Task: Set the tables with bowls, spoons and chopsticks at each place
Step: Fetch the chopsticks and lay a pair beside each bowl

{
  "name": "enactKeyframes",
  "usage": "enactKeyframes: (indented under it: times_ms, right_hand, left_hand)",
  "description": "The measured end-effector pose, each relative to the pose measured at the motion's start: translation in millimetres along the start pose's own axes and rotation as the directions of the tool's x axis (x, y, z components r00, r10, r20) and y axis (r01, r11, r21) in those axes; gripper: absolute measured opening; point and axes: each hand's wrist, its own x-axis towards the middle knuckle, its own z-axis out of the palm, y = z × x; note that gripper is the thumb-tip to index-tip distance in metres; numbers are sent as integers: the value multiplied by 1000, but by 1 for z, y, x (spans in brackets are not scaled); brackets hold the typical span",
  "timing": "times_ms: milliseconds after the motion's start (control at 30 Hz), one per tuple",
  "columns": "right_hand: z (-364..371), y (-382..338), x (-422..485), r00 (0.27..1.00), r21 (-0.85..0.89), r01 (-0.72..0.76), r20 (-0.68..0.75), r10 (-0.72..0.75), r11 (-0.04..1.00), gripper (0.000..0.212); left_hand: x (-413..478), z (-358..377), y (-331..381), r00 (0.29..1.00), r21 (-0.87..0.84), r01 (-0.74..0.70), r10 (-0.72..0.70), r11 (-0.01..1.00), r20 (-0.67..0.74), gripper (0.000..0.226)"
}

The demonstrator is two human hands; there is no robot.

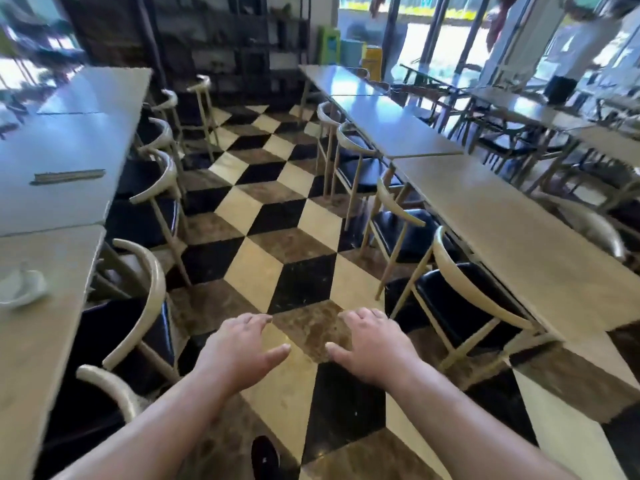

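Observation:
My left hand (239, 351) and my right hand (370, 344) hang side by side over the aisle floor, palms down, fingers relaxed, holding nothing. On the near left table (38, 358) lies a white bowl (20, 289) with what looks like a spoon in it. Farther along the left row of tables (72, 140) lies a pair of chopsticks (67, 176). The right row of tables (512, 230) shows bare tops.
Curved-back chairs with black seats (460, 292) line both sides of the checkered aisle (277, 216). Dark shelving (228, 46) stands at the far end, windows to the right. A person in white (585, 39) stands far right. A black shoe (265, 459) shows at the bottom.

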Motion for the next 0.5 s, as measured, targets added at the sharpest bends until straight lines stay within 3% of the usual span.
enactKeyframes:
  times_ms: [267, 500]
  right_hand:
    - [-46, -16, 200, 995, -71, 94, 43, -91, 993, 75]
    - [-98, -24, 354, 992, 30, 122, -6, -122, 992, 78]
  left_hand:
    - [190, -43, -23, 997, -51, 76, -77, 996, -12, 91]
    - [329, -108, -31, 994, -42, 102, -103, 994, -36, 90]
